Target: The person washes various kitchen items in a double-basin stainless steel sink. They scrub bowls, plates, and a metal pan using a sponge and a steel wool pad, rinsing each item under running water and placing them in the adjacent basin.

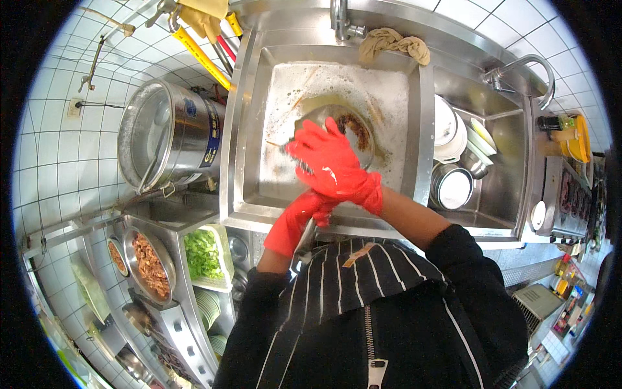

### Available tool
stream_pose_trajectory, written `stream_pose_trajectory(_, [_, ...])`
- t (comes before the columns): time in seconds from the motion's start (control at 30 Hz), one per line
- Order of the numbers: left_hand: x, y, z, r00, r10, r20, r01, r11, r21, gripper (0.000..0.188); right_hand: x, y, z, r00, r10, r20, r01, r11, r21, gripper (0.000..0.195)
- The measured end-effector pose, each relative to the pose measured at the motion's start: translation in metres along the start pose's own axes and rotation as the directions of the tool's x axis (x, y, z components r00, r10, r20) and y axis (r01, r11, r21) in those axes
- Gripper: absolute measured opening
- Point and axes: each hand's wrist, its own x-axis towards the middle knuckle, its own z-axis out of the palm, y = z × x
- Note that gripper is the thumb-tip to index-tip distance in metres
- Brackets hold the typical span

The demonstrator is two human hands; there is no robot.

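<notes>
A round metal pan (359, 114) with a brown burnt patch lies partly under sudsy water in a stainless steel sink (423, 146). Over the pan's near left side, my right hand (333, 163), in a red rubber glove, presses down with its fingers spread. A dark grey scouring pad (305, 168) shows at the edge of its palm, mostly hidden. Below it, my left hand (296, 219), gloved in red too, is closed around the pan's metal handle (307, 236), which sticks out towards my apron. The right wrist crosses close above the left hand.
A second basin (500, 180) at right holds white plates (443, 121) and a steel pot (452, 187). A beige cloth (388, 44) hangs beside the faucet (341, 22). Left stands a large steel pot (167, 136); below it are a lettuce tub (226, 262) and a meat bowl (167, 272).
</notes>
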Motion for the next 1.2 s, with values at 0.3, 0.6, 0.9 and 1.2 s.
stream_pose_trajectory(0.3, [-0.033,0.001,0.025,0.991,0.104,-0.079,-0.108,0.993,-0.049,0.016,-0.027,0.154,0.028,0.789,0.577,-0.213,-0.473,0.790,0.389,0.045])
stream_pose_trajectory(0.6, [0.011,-0.012,-0.008,0.914,0.366,-0.173,-0.384,0.919,-0.083,0.014,-0.057,0.042,0.046,0.421,0.755,0.504,-0.208,-0.460,0.863,0.040])
stream_pose_trajectory(0.9, [0.021,0.012,-0.021,0.277,0.731,-0.624,0.239,0.576,0.782,0.023,-0.036,0.014,-0.012,0.643,0.649,0.407,-0.154,-0.412,0.898,0.046])
stream_pose_trajectory(1.2, [0.007,-0.006,-0.007,0.229,0.707,-0.669,-0.059,0.696,0.716,0.038,-0.049,0.044,-0.005,0.543,0.813,0.210,-0.496,0.108,0.862,0.050])
